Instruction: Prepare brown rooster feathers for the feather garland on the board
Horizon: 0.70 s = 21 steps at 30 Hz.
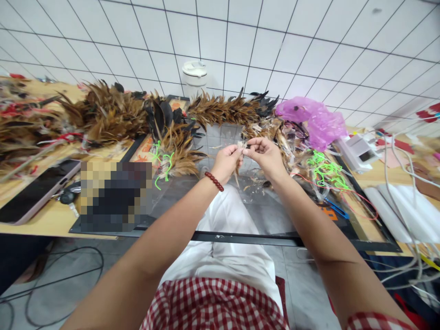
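Observation:
Close together over the glass tabletop [275, 215], both my hands pinch at a small feather [237, 172]. My left hand [227, 160], with a dark red bead bracelet on the wrist, closes its fingers on it; the brown tip hangs below. Thumb and forefinger of my right hand [266, 155] meet at the pale fluffy end, and it is hard to see exactly what they grip there. Behind my right hand lies a loose pile of brown and whitish feathers [271, 128]. To the left sits a bunch of brown and black feathers [182, 146] with bright green ties [167, 166].
A long feather strip [223, 110] runs along the back, near a white lidded cup [195, 75]. At right are a purple plastic bag [316, 119], green cords [326, 169], a blue cutter [336, 208] and white cables. A phone [41, 190] and keys [69, 196] lie left.

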{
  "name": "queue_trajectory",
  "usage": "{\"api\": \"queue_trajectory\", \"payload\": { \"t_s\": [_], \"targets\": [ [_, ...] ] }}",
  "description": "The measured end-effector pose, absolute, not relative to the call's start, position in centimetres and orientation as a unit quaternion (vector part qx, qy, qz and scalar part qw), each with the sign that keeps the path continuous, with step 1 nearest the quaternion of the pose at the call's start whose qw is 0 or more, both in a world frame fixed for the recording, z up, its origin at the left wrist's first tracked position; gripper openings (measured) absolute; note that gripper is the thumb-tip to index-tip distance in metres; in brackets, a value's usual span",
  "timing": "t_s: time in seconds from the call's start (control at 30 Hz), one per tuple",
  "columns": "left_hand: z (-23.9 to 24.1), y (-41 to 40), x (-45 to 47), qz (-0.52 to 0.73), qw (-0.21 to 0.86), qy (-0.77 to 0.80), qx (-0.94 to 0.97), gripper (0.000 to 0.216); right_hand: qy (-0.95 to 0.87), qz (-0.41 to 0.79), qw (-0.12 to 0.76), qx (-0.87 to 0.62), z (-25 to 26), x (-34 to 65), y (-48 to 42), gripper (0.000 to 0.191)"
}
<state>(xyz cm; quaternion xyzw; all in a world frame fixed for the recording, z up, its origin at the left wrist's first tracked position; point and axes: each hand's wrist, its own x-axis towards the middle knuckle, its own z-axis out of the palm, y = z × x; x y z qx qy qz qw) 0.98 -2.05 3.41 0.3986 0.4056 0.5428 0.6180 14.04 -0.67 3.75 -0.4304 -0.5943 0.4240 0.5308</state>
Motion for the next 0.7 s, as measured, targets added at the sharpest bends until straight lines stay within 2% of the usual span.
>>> {"api": "queue_trajectory", "payload": {
  "t_s": [0.2,0.33,0.6,0.7],
  "targets": [
    [3.7,-2.4,0.9,0.491,0.674,0.354,0.424,0.031,-0.617,0.504,0.485,-0.36,4.1,14.7,-1.0,0.048],
    [3.9,-2.7,0.9,0.46,0.703,0.328,0.432,0.031,-0.615,0.541,0.453,-0.351,4.1,15.3,-1.0,0.038],
    [3.8,-2.7,0.6,0.438,0.739,0.295,0.418,0.019,-0.55,0.551,0.501,-0.377,4.1,14.7,-1.1,0.036],
    [3.7,-2.7,0.6,0.437,0.744,0.285,0.417,0.021,-0.54,0.557,0.505,-0.377,4.3,14.5,-1.4,0.035]
  ]
}}
